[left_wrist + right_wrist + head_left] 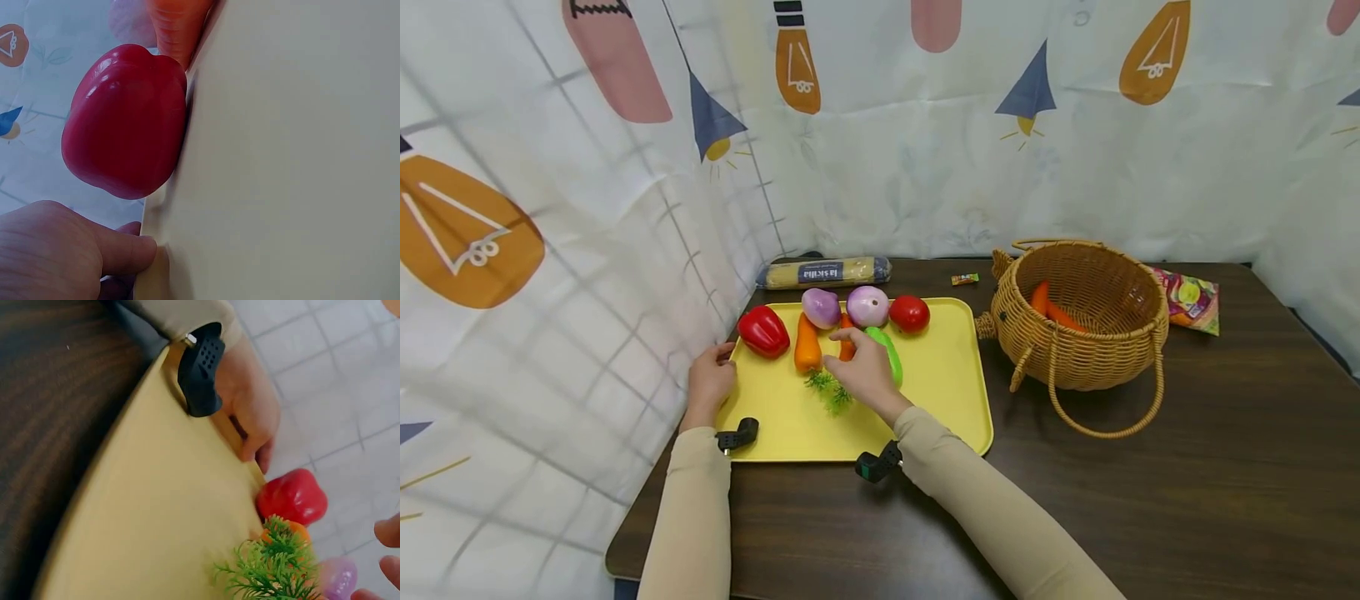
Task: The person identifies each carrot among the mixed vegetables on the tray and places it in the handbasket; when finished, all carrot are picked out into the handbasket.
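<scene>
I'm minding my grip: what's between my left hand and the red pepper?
The left wrist view shows just bare yellow tray rim between your left hand and the red pepper.

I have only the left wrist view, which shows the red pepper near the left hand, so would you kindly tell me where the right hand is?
Observer: In the head view, the right hand is over the middle of the tray.
Operator: Thank you; what stands just to the right of the tray?
Observer: A wicker basket stands there.
Operator: Would you also tell me whether anything is inside it?
Observer: Yes, at least one orange, carrot-like thing lies in it; its full shape is partly hidden.
</scene>
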Available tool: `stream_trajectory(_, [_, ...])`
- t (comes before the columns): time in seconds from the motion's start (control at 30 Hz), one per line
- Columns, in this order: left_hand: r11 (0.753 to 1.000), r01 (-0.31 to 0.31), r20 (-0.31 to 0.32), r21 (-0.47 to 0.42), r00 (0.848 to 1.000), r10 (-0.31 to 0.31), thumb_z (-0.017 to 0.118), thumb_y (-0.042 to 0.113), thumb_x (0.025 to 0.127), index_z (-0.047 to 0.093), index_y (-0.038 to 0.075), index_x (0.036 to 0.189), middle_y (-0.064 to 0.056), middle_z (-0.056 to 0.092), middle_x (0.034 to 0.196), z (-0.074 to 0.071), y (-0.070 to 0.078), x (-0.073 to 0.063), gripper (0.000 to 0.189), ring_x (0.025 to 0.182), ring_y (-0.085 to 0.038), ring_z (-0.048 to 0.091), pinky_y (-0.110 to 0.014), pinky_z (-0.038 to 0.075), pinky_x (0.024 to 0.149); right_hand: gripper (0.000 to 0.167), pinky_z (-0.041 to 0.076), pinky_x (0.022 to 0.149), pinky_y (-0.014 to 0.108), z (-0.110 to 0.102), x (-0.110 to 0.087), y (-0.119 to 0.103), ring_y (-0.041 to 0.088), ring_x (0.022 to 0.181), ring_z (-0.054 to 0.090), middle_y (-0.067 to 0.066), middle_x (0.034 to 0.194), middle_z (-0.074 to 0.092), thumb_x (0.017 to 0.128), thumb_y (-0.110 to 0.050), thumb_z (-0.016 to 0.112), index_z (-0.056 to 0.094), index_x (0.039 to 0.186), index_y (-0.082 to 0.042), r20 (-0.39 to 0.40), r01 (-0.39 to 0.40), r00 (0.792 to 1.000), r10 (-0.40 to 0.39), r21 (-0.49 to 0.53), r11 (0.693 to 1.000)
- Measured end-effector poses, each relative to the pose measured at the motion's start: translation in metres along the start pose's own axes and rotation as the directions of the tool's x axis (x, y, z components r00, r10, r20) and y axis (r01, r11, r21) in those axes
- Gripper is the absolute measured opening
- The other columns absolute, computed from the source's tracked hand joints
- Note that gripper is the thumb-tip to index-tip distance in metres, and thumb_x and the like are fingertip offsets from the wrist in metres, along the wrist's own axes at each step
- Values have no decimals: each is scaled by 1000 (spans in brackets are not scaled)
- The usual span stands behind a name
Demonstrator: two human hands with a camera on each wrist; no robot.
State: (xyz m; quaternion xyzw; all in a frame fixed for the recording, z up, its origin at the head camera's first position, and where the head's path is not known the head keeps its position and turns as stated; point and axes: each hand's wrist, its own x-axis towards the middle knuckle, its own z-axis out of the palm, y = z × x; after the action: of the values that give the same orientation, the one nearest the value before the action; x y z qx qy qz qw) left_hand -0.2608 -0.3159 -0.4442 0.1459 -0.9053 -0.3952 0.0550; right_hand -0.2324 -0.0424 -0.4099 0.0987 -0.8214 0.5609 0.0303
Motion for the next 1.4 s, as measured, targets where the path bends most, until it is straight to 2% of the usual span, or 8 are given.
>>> stream_trajectory(0.1, [1000,6,2,-3,1000,-6,37,5,98,45,-3,143,-23,51,136,-1,1,-1,46,116,-36,49,-45,41,96,39,44,67,29,4,5,0,23,79,54,11,112,64,84,-23,74,65,121,-12,11,-6,1000,7,-42,999])
stream_trajectory(0.17, [1000,8,4,-4,1000,-8,37,6,98,45,-3,143,-23,51,136,-1,1,-2,47,116,-36,49,-45,41,97,40,47,82,32,7,8,0,23,94,56,8,122,62,83,-21,75,65,120,-11,5,-5,1000,5,-79,997])
stream_trajectory(0.27, [1000,9,3,-6,1000,-9,37,5,97,46,-3,143,-24,52,134,-1,2,-2,47,115,-35,49,-44,41,96,38,45,95,36,11,9,3,25,110,56,5,123,61,82,-17,74,66,118,-10,-32,10,999,-14,-120,993])
stream_trajectory(0.5, [1000,2,-1,-13,1000,-2,38,5,97,47,-3,142,-24,53,133,0,2,-1,47,114,-35,50,-43,41,95,31,45,92,37,8,4,11,26,108,58,4,118,64,84,-12,71,68,115,-10,-124,51,990,-72,-163,985])
stream_trajectory(0.7, [1000,13,4,-18,1000,-12,37,5,97,46,-3,142,-24,51,135,-1,1,-1,47,116,-36,49,-45,41,96,33,46,86,35,7,3,15,22,99,56,6,114,64,84,-14,74,68,115,-10,-120,30,991,-51,-172,985])
stream_trajectory(0.9, [1000,15,-5,-8,1000,-15,38,5,97,47,-3,141,-25,52,132,-1,0,-1,46,115,-36,50,-44,41,95,40,47,87,37,13,-1,16,25,102,56,10,118,61,82,-15,76,64,119,-8,-82,-4,997,-13,-205,979])
stream_trajectory(1.17, [1000,17,-2,-18,1000,-17,38,5,97,47,-3,141,-24,52,133,0,2,-1,46,115,-36,49,-44,41,96,44,47,84,35,17,-1,20,25,99,56,10,117,57,82,-18,77,61,122,-8,-112,-15,994,-16,-273,962])
stream_trajectory(1.4, [1000,20,7,-23,1000,-20,38,5,98,45,-3,143,-24,51,133,0,2,-1,47,115,-35,49,-43,41,95,48,48,87,36,15,-1,23,24,101,57,10,116,61,82,-16,74,58,127,-5,-132,-48,991,20,-208,977])
